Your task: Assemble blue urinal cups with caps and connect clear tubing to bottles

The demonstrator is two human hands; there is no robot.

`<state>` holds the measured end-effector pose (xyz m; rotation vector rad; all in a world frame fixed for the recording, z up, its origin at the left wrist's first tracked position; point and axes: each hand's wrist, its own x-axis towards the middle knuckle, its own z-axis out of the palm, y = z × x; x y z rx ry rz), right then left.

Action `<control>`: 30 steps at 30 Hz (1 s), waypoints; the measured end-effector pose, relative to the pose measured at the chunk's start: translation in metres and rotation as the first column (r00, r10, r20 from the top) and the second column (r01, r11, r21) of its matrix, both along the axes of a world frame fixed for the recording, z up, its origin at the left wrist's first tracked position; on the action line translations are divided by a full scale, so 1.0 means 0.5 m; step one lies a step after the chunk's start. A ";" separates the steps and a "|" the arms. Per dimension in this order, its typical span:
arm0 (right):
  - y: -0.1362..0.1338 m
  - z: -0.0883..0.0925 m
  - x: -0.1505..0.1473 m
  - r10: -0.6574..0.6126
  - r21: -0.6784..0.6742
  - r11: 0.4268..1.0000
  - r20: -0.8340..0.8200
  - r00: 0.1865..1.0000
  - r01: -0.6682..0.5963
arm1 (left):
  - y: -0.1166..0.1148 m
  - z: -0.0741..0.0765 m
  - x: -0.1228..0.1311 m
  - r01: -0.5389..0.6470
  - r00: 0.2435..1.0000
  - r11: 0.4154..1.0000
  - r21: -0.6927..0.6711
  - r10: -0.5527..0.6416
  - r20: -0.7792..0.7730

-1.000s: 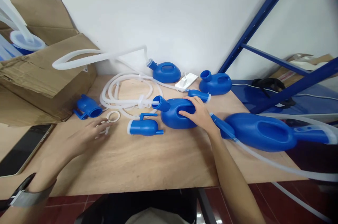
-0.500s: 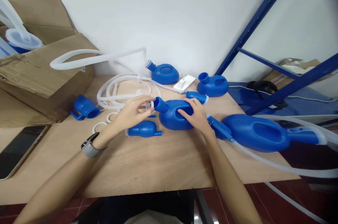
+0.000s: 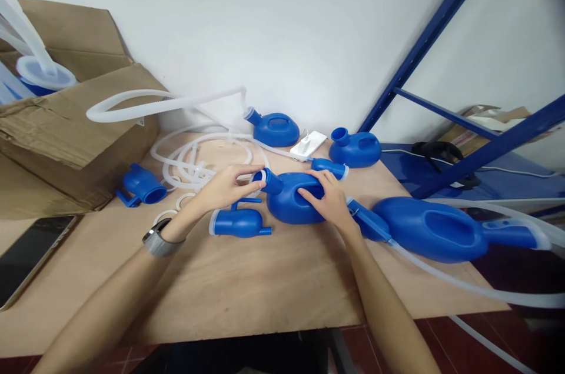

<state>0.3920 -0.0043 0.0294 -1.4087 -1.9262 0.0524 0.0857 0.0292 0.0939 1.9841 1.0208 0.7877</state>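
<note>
My right hand [image 3: 327,202] lies on a blue plastic bottle [image 3: 289,196] at the middle of the wooden table [image 3: 247,280], fingers curled into its top recess. My left hand [image 3: 227,187] pinches a white ring at the bottle's angled neck [image 3: 270,181]; the ring is mostly hidden by my fingers. A blue funnel piece with a handle [image 3: 238,223] lies just in front of my left hand. Two white rings [image 3: 165,215] rest on the table by my left wrist, which wears a watch.
Coiled clear tubing [image 3: 198,159] lies behind my left hand. Other blue bottles [image 3: 276,129] [image 3: 355,147] [image 3: 430,228] and a blue cup [image 3: 143,186] sit around. An open cardboard box [image 3: 66,127] stands left, a phone [image 3: 30,253] at the left edge, a blue rack [image 3: 445,27] right.
My left hand left the rings on the table and moved right to the bottle's neck, pinching a white ring there. My right hand stayed on the bottle.
</note>
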 end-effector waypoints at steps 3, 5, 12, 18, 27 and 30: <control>0.000 0.001 0.001 0.005 -0.014 1.000 -0.010 1.000 -0.005 | 0.011 -0.003 0.012 -0.012 1.000 0.998 0.060 0.012 0.000; 0.000 0.002 0.000 0.009 -0.019 1.000 -0.011 1.000 -0.009 | 0.017 -0.002 0.014 0.000 1.000 0.997 0.081 0.001 -0.014; 0.000 0.002 -0.001 0.010 -0.008 1.000 0.006 1.000 -0.010 | 0.018 0.014 0.008 0.055 0.989 0.991 0.118 -0.037 -0.144; 0.000 0.001 -0.004 0.023 -0.014 1.000 -0.014 1.000 -0.024 | 0.059 0.041 0.033 0.148 0.962 0.989 0.017 -0.140 -0.233; -0.008 0.002 -0.018 0.046 -0.011 0.999 -0.020 0.999 -0.046 | 0.069 -0.023 0.129 -0.022 0.966 0.953 -0.302 0.098 0.239; -0.008 0.002 -0.019 0.043 -0.009 0.999 -0.015 0.999 -0.043 | 0.060 -0.023 0.127 -0.038 0.971 0.964 -0.265 0.098 0.220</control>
